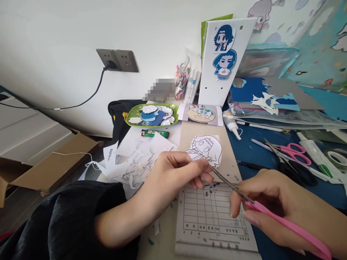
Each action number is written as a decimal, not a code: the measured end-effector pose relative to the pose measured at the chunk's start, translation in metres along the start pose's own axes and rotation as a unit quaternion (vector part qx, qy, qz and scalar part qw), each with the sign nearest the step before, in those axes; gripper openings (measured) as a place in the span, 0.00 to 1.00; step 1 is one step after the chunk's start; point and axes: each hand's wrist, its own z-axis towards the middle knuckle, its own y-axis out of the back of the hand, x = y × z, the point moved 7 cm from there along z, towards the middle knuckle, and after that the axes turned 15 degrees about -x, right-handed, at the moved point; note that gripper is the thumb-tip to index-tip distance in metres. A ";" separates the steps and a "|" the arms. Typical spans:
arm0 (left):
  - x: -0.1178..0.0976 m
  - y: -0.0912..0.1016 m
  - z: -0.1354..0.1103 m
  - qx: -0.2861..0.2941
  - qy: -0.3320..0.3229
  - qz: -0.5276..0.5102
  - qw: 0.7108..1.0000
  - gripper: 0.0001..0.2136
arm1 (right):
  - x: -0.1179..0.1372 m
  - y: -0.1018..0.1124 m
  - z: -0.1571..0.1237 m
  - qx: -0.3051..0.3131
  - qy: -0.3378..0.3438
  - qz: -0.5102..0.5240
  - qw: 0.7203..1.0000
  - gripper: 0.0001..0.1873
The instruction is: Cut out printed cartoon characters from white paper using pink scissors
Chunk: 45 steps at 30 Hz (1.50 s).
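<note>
Pinched between the fingers and thumb of my left hand (179,168) is a white paper cutout (207,146) with a line-drawn cartoon figure. My right hand (282,213) grips pink-handled scissors (260,206), whose blades point up and left. The blade tips reach the lower edge of the cutout beside my left fingertips. Below both hands lies a printed form pad (208,213) with a ruled grid and small dark paper scraps. Paper trimmings (141,164) are heaped to the left of my left hand.
A green tray (128,121) of cutouts stands behind, near a green lighter (154,134). On the blue surface at right lie a second pair of pink-handled scissors (298,153), black-handled scissors (292,171) and a glue bottle (232,126). A white stand (217,85) bears two figures.
</note>
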 end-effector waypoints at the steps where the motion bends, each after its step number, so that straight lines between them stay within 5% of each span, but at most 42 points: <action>1: 0.000 0.000 0.000 0.001 0.001 0.002 1.000 0.12 | 0.001 0.000 0.000 -0.002 -0.002 -0.002 1.000 0.06; 45: -0.003 -0.001 0.000 -0.010 -0.013 0.036 0.999 0.12 | -0.012 -0.004 0.003 -0.003 -0.030 0.019 0.999 0.08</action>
